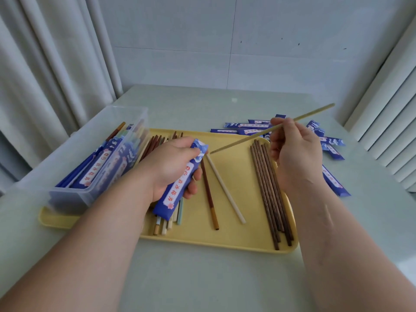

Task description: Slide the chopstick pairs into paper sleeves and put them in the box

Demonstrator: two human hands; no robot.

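Forearms nearest the lens, both reaching in over a pale green table (202, 278); yellow tray (225, 239) sits mid-table, long side across the view; clear plastic box (94, 140) rests on the tray's left end, already holding several sleeved pairs plus a few bare ends sticking up at its far side; loose pile of blue paper sleeves (331, 152) lies on the table right of the tray, some behind the right hand; bundle of dark brown chopsticks (270, 194) lies along the tray's right side; mixed chopsticks (157, 143) under and behind the left hand; left hand (171, 167) closed around a blue sleeve (177, 188), mouth end up by the thumb; right hand (295, 149) pinches a pale chopstick (252, 137), raised, its low tip just beside the sleeve mouth, can't tell if touching; single cream chopstick (227, 192) and a brown one with a lighter end (209, 194) lie loose mid-tray, close together at the far ends.
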